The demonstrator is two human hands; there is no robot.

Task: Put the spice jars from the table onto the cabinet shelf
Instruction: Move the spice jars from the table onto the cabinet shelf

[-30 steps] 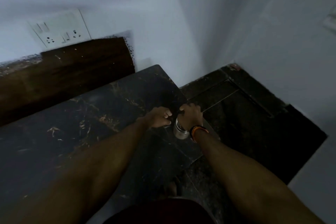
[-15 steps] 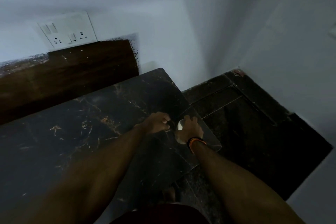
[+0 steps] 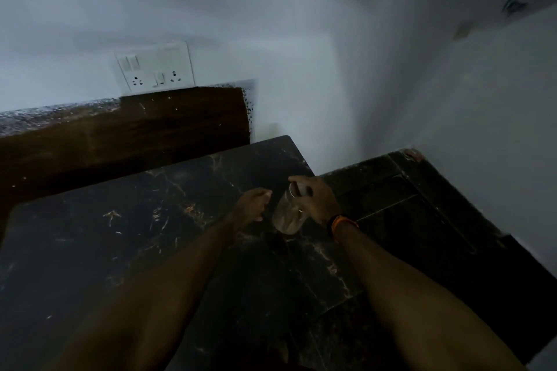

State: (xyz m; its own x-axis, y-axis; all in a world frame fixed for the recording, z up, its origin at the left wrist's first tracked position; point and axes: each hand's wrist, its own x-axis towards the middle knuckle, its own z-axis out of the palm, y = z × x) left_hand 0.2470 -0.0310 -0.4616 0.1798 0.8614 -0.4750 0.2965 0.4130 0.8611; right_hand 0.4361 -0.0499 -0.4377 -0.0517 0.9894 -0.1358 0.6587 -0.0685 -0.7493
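Observation:
A small clear spice jar (image 3: 285, 217) hangs tilted just above the right end of the black marble table (image 3: 120, 235). My right hand (image 3: 316, 200) is closed around its upper part, covering the lid; an orange-and-black band circles that wrist. My left hand (image 3: 251, 205) is just left of the jar with its fingers curled shut, holding nothing I can see. No cabinet shelf appears in this view.
A dark wooden board (image 3: 120, 135) runs along the wall behind the table. A white switch-and-socket plate (image 3: 155, 71) sits above it. Dark tiled floor (image 3: 422, 220) lies to the right, ending at white walls in a corner.
My right hand has lifted the jar off the table and tilted it. My left hand has let go and drawn slightly left. The view has tipped upward.

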